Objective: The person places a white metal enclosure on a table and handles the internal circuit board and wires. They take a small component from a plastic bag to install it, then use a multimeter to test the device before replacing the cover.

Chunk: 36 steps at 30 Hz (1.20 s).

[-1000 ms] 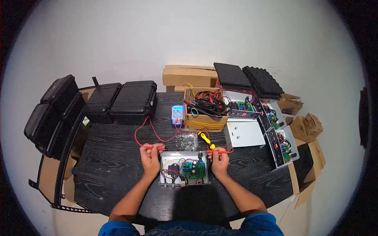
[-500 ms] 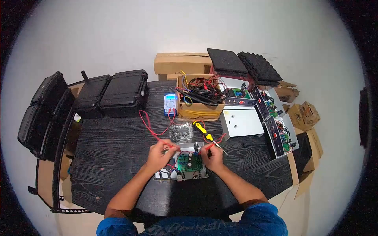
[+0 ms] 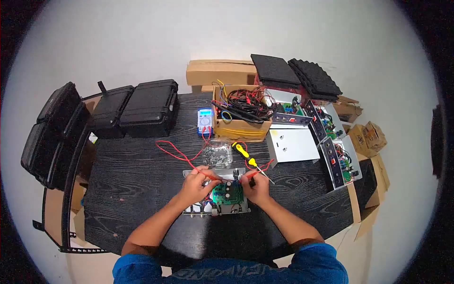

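A green circuit board (image 3: 231,195) sits inside an open metal case (image 3: 189,176) in front of me on the table. My left hand (image 3: 194,188) is closed on a red test probe (image 3: 209,174), angled down at the board's upper left edge. In my right hand (image 3: 257,189) is a second red test probe (image 3: 251,174), its tip by the board's upper right corner and hidden by the fingers. Red leads run back to a lit blue-and-white multimeter (image 3: 205,124). Just beyond the case are a clear plastic box of screws (image 3: 217,154) and a yellow-black screwdriver (image 3: 245,155).
A cardboard box of cables (image 3: 241,130) stands behind the screws. To the right lie a white metal cover (image 3: 295,146) and several open cases with boards (image 3: 338,165). Black hard cases (image 3: 149,106) stand at the back left; black foam sheets (image 3: 276,71) at the back.
My left hand and its probe have shifted slightly right, nearer the board's top edge. The red lead has swung left. My right hand has barely moved.
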Tool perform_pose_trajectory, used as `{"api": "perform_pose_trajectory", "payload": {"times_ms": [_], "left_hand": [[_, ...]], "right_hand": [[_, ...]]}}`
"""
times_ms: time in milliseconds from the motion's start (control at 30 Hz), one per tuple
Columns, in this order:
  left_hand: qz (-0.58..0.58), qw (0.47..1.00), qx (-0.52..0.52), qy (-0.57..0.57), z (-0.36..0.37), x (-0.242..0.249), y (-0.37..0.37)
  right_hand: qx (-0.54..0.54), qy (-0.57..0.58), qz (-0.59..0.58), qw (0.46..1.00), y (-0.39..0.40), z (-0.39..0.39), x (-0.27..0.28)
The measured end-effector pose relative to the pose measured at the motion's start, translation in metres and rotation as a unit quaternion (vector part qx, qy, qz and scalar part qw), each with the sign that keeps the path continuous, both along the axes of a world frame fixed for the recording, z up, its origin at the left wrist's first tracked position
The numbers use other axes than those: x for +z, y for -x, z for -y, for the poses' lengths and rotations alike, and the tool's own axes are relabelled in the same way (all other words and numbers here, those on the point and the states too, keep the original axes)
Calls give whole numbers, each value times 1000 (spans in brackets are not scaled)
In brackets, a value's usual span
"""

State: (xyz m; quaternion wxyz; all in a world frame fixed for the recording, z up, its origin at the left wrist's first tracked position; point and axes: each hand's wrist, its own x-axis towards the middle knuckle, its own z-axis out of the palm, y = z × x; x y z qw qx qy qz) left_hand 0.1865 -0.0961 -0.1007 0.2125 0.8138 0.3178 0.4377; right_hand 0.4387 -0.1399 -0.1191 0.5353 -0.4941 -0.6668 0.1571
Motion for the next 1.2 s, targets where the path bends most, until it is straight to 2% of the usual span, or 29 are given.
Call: {"api": "perform_pose_trajectory", "payload": {"times_ms": [133, 233, 333, 433, 467, 567, 667, 867, 967, 1200], "left_hand": [[-19, 999, -19, -35, 0, 1, 1], [9, 1000, -16, -25, 0, 0, -1], [10, 999, -20, -31, 2, 5, 0], [-50, 998, -29, -32, 3, 15, 1], [-18, 999, -24, -30, 2, 8, 0], [12, 1000, -26, 4, 2, 4, 1], [-22, 999, -34, -16, 2, 9, 2], [-27, 999, -26, -12, 4, 16, 1], [-28, 999, -20, -35, 4, 8, 1], [-20, 999, -10, -48, 5, 7, 1]], "right_hand": [[16, 0, -18, 1000, -1, -1, 2], [5, -31, 4, 1000, 0, -2, 2], [13, 31, -8, 999, -3, -1, -4], [-2, 27, 8, 1000, -3, -1, -3], [-7, 66, 15, 998, -6, 0, -3], [-19, 50, 3, 999, -6, -1, -12], [-17, 83, 18, 996, -8, 0, -12], [-12, 44, -2, 999, -5, 0, -2], [-19, 70, 7, 997, -6, 0, -8], [4, 13, -6, 1000, -3, 0, -1]]}}
